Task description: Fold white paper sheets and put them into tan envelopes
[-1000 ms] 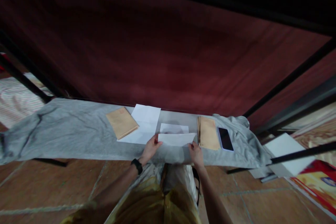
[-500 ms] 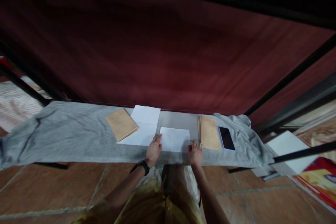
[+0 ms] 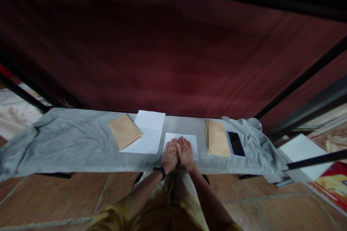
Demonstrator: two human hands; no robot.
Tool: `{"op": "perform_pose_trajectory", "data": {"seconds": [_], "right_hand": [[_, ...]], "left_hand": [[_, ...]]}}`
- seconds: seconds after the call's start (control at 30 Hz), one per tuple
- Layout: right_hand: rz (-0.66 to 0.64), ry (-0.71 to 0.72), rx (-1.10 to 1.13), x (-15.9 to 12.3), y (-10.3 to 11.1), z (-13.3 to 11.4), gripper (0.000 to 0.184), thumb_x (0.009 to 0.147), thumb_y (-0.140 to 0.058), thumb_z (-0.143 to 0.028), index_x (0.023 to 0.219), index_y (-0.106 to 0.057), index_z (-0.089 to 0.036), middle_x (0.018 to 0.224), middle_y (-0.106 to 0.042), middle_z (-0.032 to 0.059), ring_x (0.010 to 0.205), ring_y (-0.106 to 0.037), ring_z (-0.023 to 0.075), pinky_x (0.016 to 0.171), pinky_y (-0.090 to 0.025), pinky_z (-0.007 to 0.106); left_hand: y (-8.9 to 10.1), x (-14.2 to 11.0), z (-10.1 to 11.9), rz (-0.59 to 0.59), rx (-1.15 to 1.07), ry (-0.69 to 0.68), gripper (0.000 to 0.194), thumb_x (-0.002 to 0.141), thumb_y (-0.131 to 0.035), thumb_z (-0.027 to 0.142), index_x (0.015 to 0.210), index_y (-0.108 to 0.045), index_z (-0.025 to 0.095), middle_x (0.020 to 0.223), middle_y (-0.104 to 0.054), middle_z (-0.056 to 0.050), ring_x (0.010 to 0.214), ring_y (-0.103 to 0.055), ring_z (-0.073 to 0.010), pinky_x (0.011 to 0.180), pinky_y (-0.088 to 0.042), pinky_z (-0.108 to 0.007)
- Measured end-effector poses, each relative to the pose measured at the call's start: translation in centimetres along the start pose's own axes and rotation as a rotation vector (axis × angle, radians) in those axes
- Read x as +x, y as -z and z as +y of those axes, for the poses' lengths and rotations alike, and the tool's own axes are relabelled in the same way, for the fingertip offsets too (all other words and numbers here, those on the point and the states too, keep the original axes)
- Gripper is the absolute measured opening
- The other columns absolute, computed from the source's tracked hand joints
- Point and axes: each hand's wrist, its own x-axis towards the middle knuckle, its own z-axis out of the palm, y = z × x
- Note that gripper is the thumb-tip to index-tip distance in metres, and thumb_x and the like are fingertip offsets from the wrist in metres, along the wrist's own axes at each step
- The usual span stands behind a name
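Observation:
A folded sheet of white paper [image 3: 194, 143] lies on the grey cloth directly before me, partly covered by my hands. My left hand [image 3: 170, 154] rests flat on its left half, fingers stretched forward, a dark watch on the wrist. Beside it, thumbs touching, my right hand [image 3: 185, 152] lies flat on the same paper. To the left is a larger creased white sheet [image 3: 150, 135], its left side under a stack of brown envelopes [image 3: 124, 130]. On the right lies another stack of brown envelopes [image 3: 218, 138].
A phone [image 3: 236, 143] lies right of the right-hand envelopes. Grey cloth [image 3: 76, 140] covers the narrow table, with a dark red curtain [image 3: 173, 61] behind it. Black metal bars [image 3: 300, 79] frame both sides. Tiled floor [image 3: 130, 187] shows below.
My hands have moved inward from the left and right edges of the folded paper. They now lie flat side by side on top of it.

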Motion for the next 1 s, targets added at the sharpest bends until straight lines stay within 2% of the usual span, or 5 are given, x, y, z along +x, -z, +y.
{"op": "perform_pose_trajectory", "data": {"seconds": [0.23,0.4,0.57,0.77,1.0], "right_hand": [[0.027,-0.049,-0.088,1.2,1.0,3.1,0.05,0.105,-0.033,-0.032,0.151,-0.045,-0.017,0.158,-0.041,0.0142,0.147,-0.037,0.028,0.119,-0.026,0.05],[0.129,-0.172,-0.102,0.1,0.5,3.9,0.055,0.105,-0.03,-0.037,0.153,-0.041,-0.013,0.158,-0.041,0.0184,0.146,-0.038,0.0303,0.117,-0.027,0.053],[0.119,-0.218,-0.103,-0.9,0.5,4.1,0.056,0.105,-0.031,-0.036,0.154,-0.038,-0.012,0.159,-0.037,0.0184,0.147,-0.036,0.0312,0.118,-0.025,0.053],[0.084,-0.21,-0.141,-0.7,0.8,4.1,0.055,0.103,-0.033,-0.033,0.154,-0.04,-0.012,0.16,-0.036,0.0173,0.147,-0.036,0.0315,0.119,-0.023,0.052],[0.105,-0.208,-0.145,-0.7,0.6,4.3,0.055,0.105,-0.031,-0.034,0.155,-0.038,-0.012,0.16,-0.036,0.0181,0.147,-0.035,0.0306,0.118,-0.024,0.052]], "left_hand": [[-0.2,0.4,0.0,0.018,-0.023,0.084,0.059,0.1,-0.033,0.029,0.154,-0.032,0.007,0.16,-0.038,-0.019,0.151,-0.029,-0.0273,0.123,-0.026,-0.051],[-0.9,0.2,-0.5,0.094,-0.02,0.135,0.061,0.099,-0.035,0.03,0.156,-0.028,0.01,0.159,-0.039,-0.018,0.15,-0.031,-0.0284,0.121,-0.03,-0.051],[-1.5,0.8,0.1,0.147,-0.011,0.198,0.061,0.1,-0.034,0.031,0.156,-0.03,0.009,0.159,-0.039,-0.019,0.151,-0.029,-0.0295,0.12,-0.03,-0.052],[-1.6,3.4,2.4,0.016,-0.059,0.035,0.058,0.102,-0.029,0.03,0.154,-0.033,0.007,0.16,-0.037,-0.017,0.152,-0.028,-0.0254,0.123,-0.026,-0.049],[-0.9,4.0,-0.7,0.078,-0.053,0.077,0.06,0.102,-0.032,0.034,0.156,-0.031,0.008,0.158,-0.041,-0.017,0.151,-0.031,-0.0255,0.123,-0.026,-0.048]]}}
